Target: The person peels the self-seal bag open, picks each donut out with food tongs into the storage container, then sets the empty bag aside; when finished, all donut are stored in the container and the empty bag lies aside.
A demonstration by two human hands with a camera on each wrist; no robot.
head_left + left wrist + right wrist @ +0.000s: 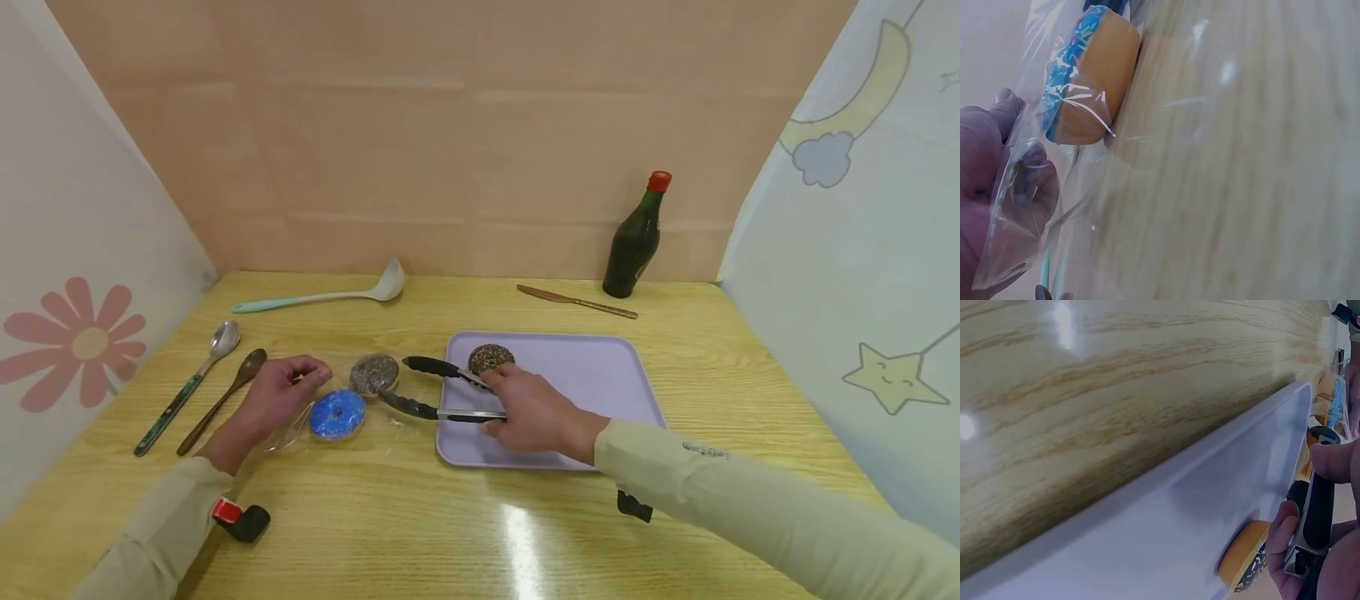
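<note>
On the wooden table (420, 517), the head view had the right hand (528, 408) gripping black-tipped metal tongs (427, 387), arms spread, beside a chocolate-sprinkled doughnut (491, 358) on the lilac plastic tray (600, 375). Left wrist: the left hand (985, 181) pinched a clear plastic bag (1041, 187) holding a blue-iced doughnut (1088, 75). Right wrist: fingers (1335, 459) wrapped the tongs' handle.

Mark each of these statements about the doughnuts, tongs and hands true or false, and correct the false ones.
1. The right hand grips black-tipped tongs. True.
2. A chocolate doughnut lies on the lilac tray. True.
3. The blue doughnut lies on the tray. False: it lies in the clear plastic bag on the wooden table, left of the tray.
4. The left hand holds a spoon. False: it pinches the bag; both spoons lie untouched further left.
5. The dark bottle has a red cap. True.
</note>
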